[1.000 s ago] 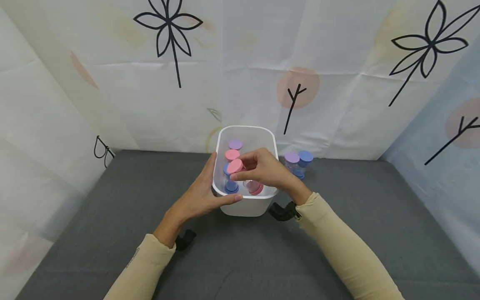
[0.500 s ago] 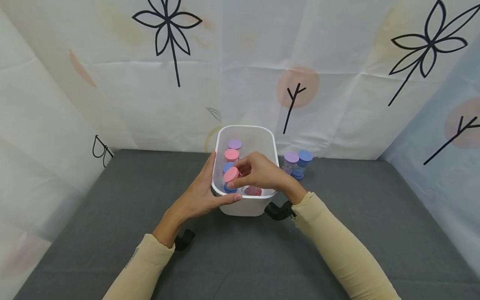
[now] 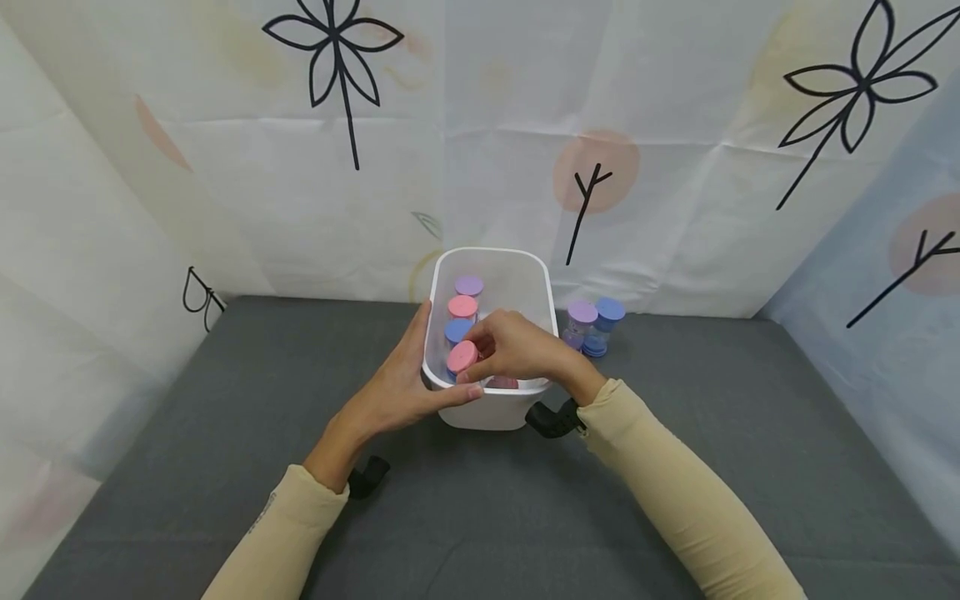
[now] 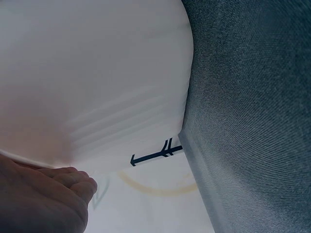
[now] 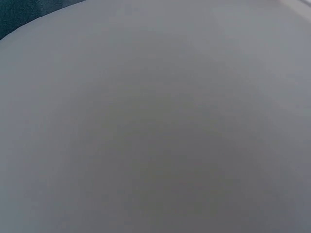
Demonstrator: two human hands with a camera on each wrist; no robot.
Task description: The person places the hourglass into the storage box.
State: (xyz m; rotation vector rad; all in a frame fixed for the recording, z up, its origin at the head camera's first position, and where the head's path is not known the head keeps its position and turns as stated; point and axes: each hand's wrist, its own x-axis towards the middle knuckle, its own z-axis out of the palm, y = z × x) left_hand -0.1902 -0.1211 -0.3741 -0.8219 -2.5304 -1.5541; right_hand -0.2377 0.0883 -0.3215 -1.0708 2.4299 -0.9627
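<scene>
In the head view, my right hand (image 3: 528, 346) reaches into a white plastic bin (image 3: 491, 410) and pinches a small pink-lidded jar (image 3: 462, 357) near its front left corner. The jar is tilted, and its lower part is hidden. Along the bin's left side stand a purple-lidded jar (image 3: 469, 286), another pink-lidded jar (image 3: 462, 307) and a blue-lidded jar (image 3: 458, 331). Something pink (image 3: 502, 382) shows below my right hand. My left hand (image 3: 401, 379) rests against the bin's left wall, fingers extended and thumb over the front rim. The right wrist view shows mostly blurred bin wall (image 5: 155, 121).
Just right of the bin, a clear jar with a purple lid (image 3: 581, 315) and one with a blue lid (image 3: 608, 313) stand on the grey cloth-covered table (image 3: 480, 517). A patterned white fabric wall (image 3: 487, 183) rises behind the table.
My right hand has moved down and slightly left with the pink-lidded jar, lower into the bin. The left hand has stayed against the bin.
</scene>
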